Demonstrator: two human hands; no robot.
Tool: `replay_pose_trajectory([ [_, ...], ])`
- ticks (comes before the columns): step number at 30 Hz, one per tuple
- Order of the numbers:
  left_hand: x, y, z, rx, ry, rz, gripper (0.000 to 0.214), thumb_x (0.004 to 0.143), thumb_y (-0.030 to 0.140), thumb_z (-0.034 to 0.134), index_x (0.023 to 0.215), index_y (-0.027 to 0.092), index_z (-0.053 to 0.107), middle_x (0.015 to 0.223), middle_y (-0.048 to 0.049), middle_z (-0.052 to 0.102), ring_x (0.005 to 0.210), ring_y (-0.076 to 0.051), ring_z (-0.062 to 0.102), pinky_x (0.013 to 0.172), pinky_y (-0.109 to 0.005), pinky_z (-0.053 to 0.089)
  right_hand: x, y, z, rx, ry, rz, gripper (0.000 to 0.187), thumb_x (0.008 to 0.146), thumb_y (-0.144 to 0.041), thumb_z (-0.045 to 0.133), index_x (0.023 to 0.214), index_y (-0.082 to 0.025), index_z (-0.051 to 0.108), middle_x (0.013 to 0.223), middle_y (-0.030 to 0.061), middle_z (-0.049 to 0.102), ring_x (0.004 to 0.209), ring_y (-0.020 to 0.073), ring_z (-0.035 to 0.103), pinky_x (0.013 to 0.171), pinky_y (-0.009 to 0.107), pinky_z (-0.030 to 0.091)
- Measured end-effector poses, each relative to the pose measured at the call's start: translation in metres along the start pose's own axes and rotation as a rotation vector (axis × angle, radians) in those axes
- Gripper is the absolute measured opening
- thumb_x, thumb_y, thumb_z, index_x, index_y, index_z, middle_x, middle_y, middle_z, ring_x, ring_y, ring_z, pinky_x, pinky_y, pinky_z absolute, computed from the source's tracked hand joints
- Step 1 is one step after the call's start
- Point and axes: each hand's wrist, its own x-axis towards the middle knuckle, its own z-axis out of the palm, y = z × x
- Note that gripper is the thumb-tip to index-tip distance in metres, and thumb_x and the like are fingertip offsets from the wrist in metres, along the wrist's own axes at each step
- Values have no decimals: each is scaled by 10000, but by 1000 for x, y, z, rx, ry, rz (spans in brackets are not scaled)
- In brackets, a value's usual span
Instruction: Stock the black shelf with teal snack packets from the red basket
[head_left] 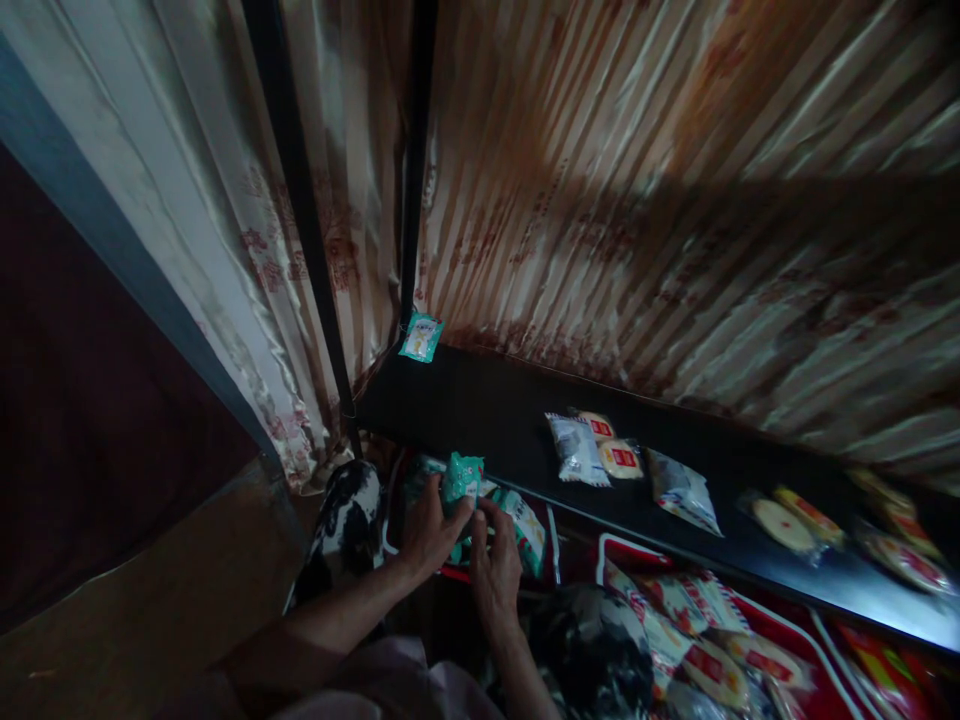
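Observation:
My left hand [429, 532] is closed on a small green snack packet [463, 476], holding it above the front edge of the black shelf. Close beside it, my right hand [497, 562] has its fingers a little bent and apart, with the fingertips near the packet's lower edge; whether they touch it is hard to make out. Beneath both hands, a red basket with a white rim [555, 545] holds several green and white packets [527, 530]. Another green packet [422, 337] stands at the back left corner of the shelf.
On the black shelf [472, 395] lie silver-white packets [579, 449], round wrapped snacks [620, 459] and yellow-wrapped ones [810, 513]. A second red basket [776, 625] holds more packets. Dark metal posts [300, 190] rise at the left before patterned curtains [525, 150].

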Motion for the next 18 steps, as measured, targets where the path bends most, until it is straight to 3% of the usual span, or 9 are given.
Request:
replay_pose_trajectory([
  [10,-3,3,-4,-142,30,151,327,917,358,307,1090,235,554,1186,-49,611,1138,-154,537,1008,-282,381,-6,-6,-3,72,-51,166,601,819,-632,425,1133,-148,593,1158,169,630,1099,302,565,928,448,428],
  [18,-9,-7,0,-61,62,308,305,876,218,405,1116,237,591,1167,-51,592,1137,-167,521,1030,-335,394,-9,-11,-6,125,-76,148,495,810,-609,474,1015,-192,645,1009,117,681,999,272,594,878,415,452],
])
